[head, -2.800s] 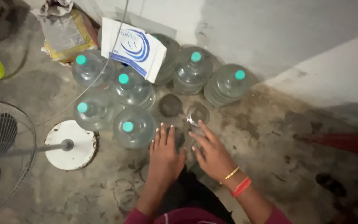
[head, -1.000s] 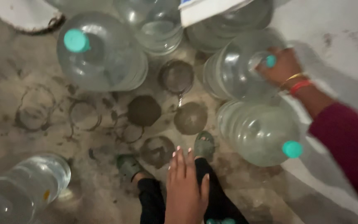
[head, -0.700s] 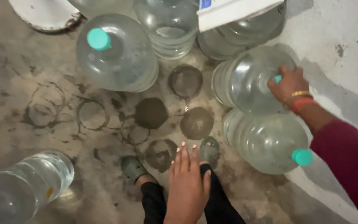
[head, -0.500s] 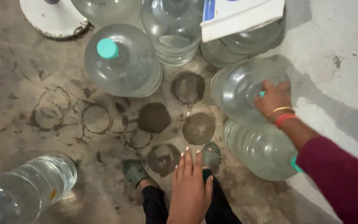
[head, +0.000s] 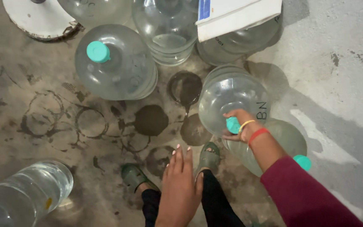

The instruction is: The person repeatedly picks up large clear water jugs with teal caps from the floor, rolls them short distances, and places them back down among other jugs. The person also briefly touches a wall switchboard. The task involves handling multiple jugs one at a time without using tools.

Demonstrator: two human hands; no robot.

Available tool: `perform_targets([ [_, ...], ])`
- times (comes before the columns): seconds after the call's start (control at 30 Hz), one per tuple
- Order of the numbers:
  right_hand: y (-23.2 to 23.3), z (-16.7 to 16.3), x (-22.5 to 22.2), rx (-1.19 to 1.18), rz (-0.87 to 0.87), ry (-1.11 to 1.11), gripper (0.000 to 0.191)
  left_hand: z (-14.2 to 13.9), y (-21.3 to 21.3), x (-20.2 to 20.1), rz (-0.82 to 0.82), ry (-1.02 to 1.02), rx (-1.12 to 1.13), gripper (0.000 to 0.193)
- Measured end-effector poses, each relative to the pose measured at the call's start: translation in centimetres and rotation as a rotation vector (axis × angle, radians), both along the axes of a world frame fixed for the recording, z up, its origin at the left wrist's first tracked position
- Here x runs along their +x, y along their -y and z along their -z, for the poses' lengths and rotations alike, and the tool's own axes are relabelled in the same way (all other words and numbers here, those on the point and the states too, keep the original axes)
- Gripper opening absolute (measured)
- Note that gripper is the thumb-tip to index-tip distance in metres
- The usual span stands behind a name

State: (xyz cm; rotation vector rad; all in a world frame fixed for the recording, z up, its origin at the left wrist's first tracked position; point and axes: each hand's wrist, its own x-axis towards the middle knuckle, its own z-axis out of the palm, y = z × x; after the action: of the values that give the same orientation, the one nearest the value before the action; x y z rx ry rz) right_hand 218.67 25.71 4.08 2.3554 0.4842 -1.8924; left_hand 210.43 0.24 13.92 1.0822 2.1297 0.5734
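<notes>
While the right hand (head: 237, 126) is closed around the teal cap and neck of a tilted clear water jug (head: 232, 101), the left hand (head: 181, 185) is held flat, fingers together, against the knee above two green sandals (head: 209, 156). The gripped jug leans beside a second tilted jug (head: 284, 138), close to the grey wall (head: 337, 50); a capped upright jug (head: 114, 63) stands apart on the ring-stained floor (head: 55, 122). The step in hand is judged to be repositioning by the neck; a firm grip and controlled tilt are called for next.
</notes>
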Motion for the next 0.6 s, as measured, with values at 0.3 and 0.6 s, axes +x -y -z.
perform_targets([
  [0.3, 6.2, 2.1, 2.4, -0.093, 0.300, -0.441, 0.011, 0.4, 5.4, -1.4, -0.013, 0.076, -0.095, 0.072],
  [0.6, 15.1, 2.3, 3.4, 0.183, -1.189, 0.177, 0.029, 0.7, 9.3, -2.6, 0.069, 0.219, -0.393, 0.083],
])
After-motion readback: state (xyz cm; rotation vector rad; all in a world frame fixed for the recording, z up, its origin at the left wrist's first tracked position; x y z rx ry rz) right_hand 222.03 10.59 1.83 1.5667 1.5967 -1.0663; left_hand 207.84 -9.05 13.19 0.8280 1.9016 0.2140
